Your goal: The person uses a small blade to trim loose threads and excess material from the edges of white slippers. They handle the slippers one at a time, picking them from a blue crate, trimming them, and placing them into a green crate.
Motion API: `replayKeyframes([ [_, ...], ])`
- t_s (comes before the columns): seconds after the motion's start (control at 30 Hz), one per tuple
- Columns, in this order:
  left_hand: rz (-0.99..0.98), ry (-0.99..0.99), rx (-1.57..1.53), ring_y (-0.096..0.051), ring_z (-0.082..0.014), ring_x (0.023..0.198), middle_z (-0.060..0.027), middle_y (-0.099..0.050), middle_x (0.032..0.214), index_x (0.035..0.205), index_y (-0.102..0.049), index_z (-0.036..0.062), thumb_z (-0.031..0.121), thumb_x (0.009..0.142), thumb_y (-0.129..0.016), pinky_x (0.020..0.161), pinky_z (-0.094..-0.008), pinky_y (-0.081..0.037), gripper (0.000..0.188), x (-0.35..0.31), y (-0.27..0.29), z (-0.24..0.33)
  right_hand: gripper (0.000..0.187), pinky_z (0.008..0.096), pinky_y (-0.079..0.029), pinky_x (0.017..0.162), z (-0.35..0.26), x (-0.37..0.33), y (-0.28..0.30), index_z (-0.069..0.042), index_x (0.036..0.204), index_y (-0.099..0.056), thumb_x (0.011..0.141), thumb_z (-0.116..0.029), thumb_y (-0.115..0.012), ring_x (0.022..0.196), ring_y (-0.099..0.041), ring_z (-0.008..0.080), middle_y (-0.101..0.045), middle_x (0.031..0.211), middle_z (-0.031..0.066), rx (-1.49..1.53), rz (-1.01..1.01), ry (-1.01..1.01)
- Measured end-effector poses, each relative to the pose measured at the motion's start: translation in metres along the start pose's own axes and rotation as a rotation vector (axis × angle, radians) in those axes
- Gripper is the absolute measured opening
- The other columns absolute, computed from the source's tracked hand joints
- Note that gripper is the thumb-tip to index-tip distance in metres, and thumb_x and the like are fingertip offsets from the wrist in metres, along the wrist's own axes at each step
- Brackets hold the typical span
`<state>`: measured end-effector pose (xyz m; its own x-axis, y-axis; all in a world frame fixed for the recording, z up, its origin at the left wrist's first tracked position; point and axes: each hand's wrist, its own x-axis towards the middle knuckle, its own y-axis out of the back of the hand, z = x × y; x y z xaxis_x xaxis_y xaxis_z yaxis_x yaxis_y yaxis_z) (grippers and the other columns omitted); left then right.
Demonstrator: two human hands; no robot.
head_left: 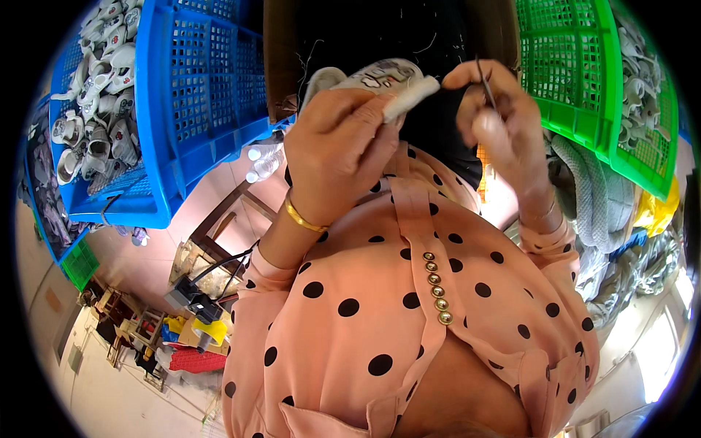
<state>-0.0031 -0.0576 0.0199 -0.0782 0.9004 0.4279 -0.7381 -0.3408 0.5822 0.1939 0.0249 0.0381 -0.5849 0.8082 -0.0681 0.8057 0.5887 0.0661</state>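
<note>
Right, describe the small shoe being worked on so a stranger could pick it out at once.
Start between the blue crate and the green crate, above the person's pink polka-dot blouse. There the left hand grips a small pale shoe, while the right hand pinches a thin dark tool beside it. Unlike the similar pale shoes heaped in the crates, it is the only one held up in a hand.

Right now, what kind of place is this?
Probably a small shoe-making workshop. A blue crate and a green crate hold many small white shoes, and the left hand holds one shoe.
</note>
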Motion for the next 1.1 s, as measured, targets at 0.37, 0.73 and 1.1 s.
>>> replayKeyframes([
  [0.37,0.002,-0.164,0.115,-0.060,-0.0237,0.079,-0.0060,-0.063,0.105,0.105,-0.065,0.0048,0.023,0.067,-0.081,0.068,-0.0312,-0.051,0.045,0.006,-0.009,-0.004,0.022,0.0226,-0.047,0.074,0.012,0.017,0.008,-0.001,0.100,-0.060,0.081,-0.008,-0.052,0.080,-0.057,0.0077,-0.062,0.089,0.0042,-0.032,-0.143,0.114],
  [0.73,-0.322,0.705,-0.552,-0.066,-0.0109,0.064,-0.0068,-0.070,0.077,0.095,-0.067,-0.0004,0.011,0.083,-0.071,0.061,-0.0208,-0.051,0.016,-0.010,-0.022,-0.003,0.028,0.0211,-0.046,0.059,0.044,0.013,0.005,-0.001,0.115,-0.058,0.095,-0.020,-0.058,0.068,-0.055,0.0056,-0.062,0.082,0.0031,-0.068,-0.129,-0.024],
  [1.1,-0.269,0.832,-0.806,-0.061,-0.0040,0.067,-0.0033,-0.069,0.080,0.108,-0.068,0.0007,0.011,0.086,-0.069,0.058,-0.0171,-0.049,0.024,-0.006,-0.037,-0.023,0.045,0.0288,-0.041,0.044,0.026,0.005,0.014,-0.012,0.075,-0.049,0.083,-0.055,-0.060,0.044,-0.051,0.0183,-0.048,0.051,0.0013,-1.277,0.075,0.386],
])
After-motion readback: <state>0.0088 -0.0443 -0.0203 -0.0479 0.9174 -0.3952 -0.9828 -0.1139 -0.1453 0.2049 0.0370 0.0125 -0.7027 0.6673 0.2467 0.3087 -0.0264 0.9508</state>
